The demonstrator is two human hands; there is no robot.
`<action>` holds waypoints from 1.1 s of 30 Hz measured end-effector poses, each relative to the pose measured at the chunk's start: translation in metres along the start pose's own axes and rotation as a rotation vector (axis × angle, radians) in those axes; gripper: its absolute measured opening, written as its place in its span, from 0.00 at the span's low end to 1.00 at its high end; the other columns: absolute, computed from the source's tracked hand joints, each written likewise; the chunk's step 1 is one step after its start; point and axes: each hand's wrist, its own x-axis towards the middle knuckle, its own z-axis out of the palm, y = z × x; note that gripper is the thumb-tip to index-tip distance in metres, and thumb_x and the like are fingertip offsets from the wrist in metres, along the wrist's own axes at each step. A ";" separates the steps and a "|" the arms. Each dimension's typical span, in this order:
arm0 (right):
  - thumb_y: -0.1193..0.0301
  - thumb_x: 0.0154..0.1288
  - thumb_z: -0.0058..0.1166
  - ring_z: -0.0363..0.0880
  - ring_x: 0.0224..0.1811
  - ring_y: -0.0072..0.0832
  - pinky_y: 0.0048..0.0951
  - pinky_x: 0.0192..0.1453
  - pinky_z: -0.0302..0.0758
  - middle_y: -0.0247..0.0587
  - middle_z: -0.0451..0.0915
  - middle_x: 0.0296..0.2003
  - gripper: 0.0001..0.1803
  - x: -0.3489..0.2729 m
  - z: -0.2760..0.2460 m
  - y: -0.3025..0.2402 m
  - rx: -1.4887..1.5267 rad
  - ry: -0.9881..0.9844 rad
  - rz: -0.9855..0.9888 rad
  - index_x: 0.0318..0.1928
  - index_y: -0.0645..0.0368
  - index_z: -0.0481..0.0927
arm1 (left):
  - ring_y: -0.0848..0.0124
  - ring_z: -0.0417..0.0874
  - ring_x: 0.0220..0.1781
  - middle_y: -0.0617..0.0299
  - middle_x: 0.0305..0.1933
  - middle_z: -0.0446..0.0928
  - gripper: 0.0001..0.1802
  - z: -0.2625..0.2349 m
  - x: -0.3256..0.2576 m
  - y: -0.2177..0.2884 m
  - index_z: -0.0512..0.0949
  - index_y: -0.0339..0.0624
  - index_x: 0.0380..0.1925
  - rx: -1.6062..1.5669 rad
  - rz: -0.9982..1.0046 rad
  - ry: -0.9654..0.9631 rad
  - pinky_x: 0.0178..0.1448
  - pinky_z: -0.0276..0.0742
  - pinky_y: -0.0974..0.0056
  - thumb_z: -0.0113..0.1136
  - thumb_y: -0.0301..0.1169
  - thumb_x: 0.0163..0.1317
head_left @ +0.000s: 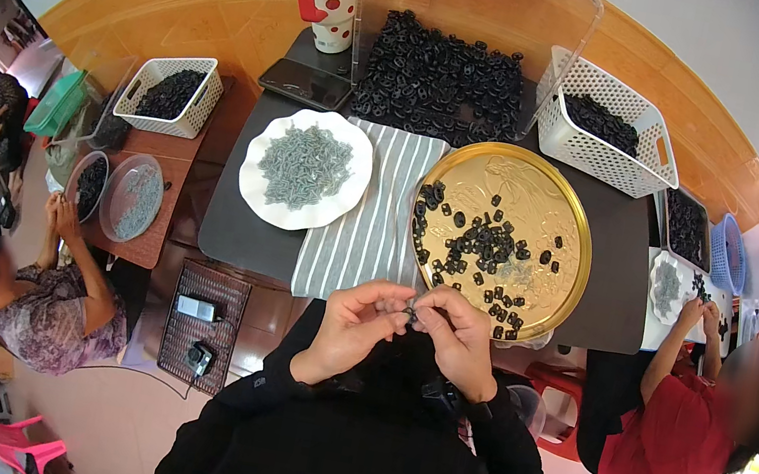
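Observation:
My left hand (356, 324) and my right hand (460, 338) meet in front of my chest, just off the table's near edge. Their fingertips pinch together on a small black part (410, 313), half hidden by the fingers. Beyond my right hand lies a round gold tray (565, 194) with many small black parts (490, 241) scattered and heaped on it. A wavy-edged white plate (256, 177) to the left holds a pile of small grey metal pieces (302, 168), seemingly screws. A grey striped cloth (353, 243) lies partly beneath plate and tray.
At the back, a large heap of black parts (438, 80) sits by a clear panel. A white basket (561, 127) stands right of it; a dotted tumbler (338, 1) and a phone (305, 84) stand left. Co-workers sit at tables on both sides.

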 end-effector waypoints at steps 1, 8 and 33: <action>0.80 0.66 0.48 0.73 0.32 0.15 0.17 0.37 0.71 0.32 0.75 0.33 0.04 0.000 0.000 0.001 0.014 0.004 0.008 0.38 0.65 0.76 | 0.79 0.76 0.31 0.64 0.33 0.76 0.15 0.000 0.000 0.000 0.77 0.33 0.47 -0.003 0.001 0.005 0.32 0.71 0.77 0.56 0.16 0.59; 0.81 0.62 0.49 0.70 0.26 0.19 0.21 0.30 0.67 0.35 0.71 0.25 0.01 0.004 -0.001 -0.002 -0.243 -0.044 -0.138 0.33 0.65 0.72 | 0.79 0.75 0.29 0.64 0.33 0.76 0.14 0.000 -0.003 -0.002 0.78 0.34 0.45 0.035 0.069 0.021 0.30 0.70 0.77 0.57 0.16 0.58; 0.78 0.50 0.52 0.72 0.29 0.45 0.41 0.33 0.69 0.49 0.70 0.26 0.09 0.023 -0.041 -0.015 -1.170 0.039 -0.323 0.35 0.61 0.77 | 0.79 0.77 0.28 0.64 0.31 0.78 0.13 -0.017 0.008 -0.012 0.79 0.33 0.44 -0.042 -0.031 0.105 0.29 0.70 0.77 0.58 0.17 0.58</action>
